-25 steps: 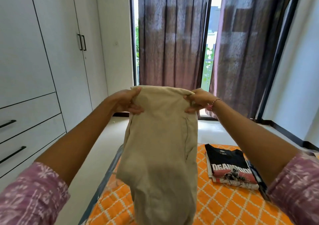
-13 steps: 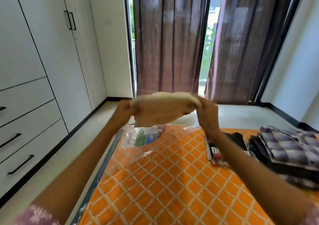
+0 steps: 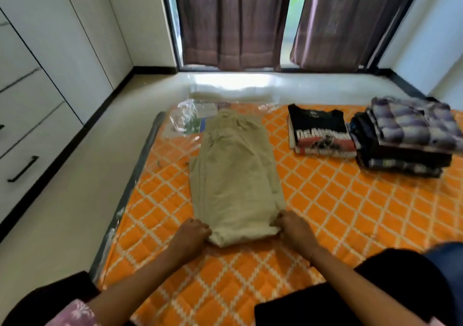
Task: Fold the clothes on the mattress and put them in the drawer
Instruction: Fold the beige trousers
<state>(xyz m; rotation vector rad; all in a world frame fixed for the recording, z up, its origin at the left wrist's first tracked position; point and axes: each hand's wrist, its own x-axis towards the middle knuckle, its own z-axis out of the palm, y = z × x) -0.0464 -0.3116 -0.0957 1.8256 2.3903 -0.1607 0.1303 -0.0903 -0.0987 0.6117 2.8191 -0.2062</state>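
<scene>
The beige garment (image 3: 234, 175), held up in the air a moment ago, now lies flat on the mattress (image 3: 338, 200). The left hand (image 3: 193, 233) and right hand (image 3: 293, 228) each grip a near corner, fingers seemingly curled into the cloth.

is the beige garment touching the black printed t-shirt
Apart. The head view shows a strip of bare orange mattress between the beige garment and the black printed t-shirt along their whole facing sides.

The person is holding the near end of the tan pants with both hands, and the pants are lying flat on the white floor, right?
Not quite. Both the left hand and right hand do grip the near end of the tan pants, but the head view shows the pants lying flat on the orange mattress, not the white floor.
</scene>
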